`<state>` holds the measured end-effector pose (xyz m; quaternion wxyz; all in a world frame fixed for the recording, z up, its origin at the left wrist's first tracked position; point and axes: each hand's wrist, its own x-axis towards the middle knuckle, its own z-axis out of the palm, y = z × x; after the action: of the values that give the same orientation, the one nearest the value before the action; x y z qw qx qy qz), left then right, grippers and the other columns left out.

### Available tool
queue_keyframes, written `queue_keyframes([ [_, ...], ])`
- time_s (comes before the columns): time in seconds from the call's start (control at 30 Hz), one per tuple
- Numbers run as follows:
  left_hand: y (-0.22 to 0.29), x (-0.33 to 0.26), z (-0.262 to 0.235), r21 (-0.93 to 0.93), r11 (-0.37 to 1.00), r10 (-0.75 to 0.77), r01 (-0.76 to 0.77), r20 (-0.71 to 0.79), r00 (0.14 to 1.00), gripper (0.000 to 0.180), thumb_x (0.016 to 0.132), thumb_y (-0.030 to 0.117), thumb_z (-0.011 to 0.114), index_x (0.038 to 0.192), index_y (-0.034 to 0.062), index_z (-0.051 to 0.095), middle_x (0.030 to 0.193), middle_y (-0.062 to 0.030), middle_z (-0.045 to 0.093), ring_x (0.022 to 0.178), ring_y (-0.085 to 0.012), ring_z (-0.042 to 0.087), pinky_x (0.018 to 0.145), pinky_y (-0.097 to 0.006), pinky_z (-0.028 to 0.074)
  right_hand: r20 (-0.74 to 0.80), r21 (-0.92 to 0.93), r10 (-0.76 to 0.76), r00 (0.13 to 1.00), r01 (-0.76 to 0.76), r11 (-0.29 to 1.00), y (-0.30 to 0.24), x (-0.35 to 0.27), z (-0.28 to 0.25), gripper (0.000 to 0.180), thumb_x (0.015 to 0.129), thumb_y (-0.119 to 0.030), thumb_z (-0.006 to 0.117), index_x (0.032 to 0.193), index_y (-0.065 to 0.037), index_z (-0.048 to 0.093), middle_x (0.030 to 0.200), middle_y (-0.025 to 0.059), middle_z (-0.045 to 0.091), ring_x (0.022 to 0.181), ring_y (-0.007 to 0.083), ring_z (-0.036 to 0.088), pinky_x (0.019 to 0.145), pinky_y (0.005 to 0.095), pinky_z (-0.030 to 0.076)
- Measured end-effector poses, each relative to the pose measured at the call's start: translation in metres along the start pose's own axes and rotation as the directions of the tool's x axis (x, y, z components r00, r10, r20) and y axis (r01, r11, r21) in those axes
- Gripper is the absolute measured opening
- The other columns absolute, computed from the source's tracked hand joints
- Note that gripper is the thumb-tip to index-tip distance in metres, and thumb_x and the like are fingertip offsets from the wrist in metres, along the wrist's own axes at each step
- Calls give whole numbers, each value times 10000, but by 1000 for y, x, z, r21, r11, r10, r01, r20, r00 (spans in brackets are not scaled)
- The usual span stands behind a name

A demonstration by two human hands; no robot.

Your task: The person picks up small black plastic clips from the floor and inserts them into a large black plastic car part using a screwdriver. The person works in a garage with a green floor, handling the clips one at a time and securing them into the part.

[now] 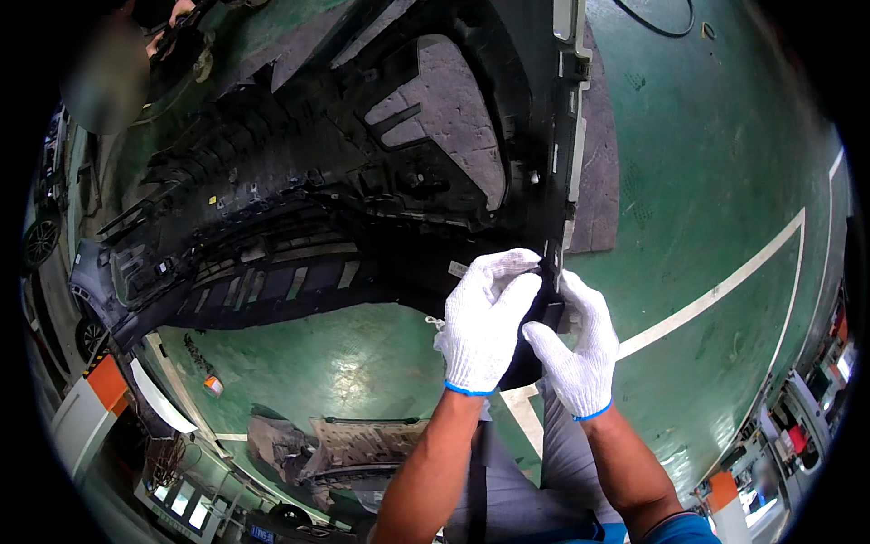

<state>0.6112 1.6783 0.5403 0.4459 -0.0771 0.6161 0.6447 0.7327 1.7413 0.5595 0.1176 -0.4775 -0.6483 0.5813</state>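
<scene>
A vehicle body workshop, by the look of it.
I see a painted green floor [716, 172] marked out with white lines [671, 324], the sort I'd expect in a working bay. A large black car body panel [299, 150] fills much of my view, its ribbed plastic underside exposed, with a grey mat [598, 195] showing beside it, and another loose panel [372, 440] lies on the floor farther down. Spoked wheels [89, 337] show along the left rim. The right rim looks like equipment, though lens warp leaves me unsure.
</scene>
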Motion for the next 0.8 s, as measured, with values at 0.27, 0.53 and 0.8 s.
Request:
queue_keyframes([
  [0.27, -1, 2, -6, -45, 997, -57, 59, 44, 997, 265, 926, -21, 713, 1189, -28, 678, 1090, -104, 727, 945, -167, 706, 851, -301, 589, 157, 125, 301, 941, -321, 939, -11, 30, -14, 490, 919, -105, 765, 1367, 21, 614, 1187, 104, 721, 1067, 141, 665, 955, 300, 535],
  [0.53, 6, -1, -2, 30, 998, -49, 48, 15, 999, 230, 928, 4, 718, 1154, -27, 697, 1034, -92, 728, 868, -131, 694, 781, -273, 577, -10, -296, -151, 989, 141, 945, -1, 4, 4, 625, 794, -166, 880, 1341, -29, 611, 1185, 178, 689, 1004, 302, 739, 881, 379, 596],
  [0.8, 12, -2, -2, 69, 987, -150, 147, 36, 988, 242, 923, 21, 731, 1155, -44, 714, 997, -106, 740, 810, -129, 693, 725, -256, 554, -36, -245, -197, 980, 183, 952, 12, 2, 7, 583, 798, -49, 862, 1303, 25, 581, 1200, 141, 654, 1090, 205, 674, 904, 331, 576],
])
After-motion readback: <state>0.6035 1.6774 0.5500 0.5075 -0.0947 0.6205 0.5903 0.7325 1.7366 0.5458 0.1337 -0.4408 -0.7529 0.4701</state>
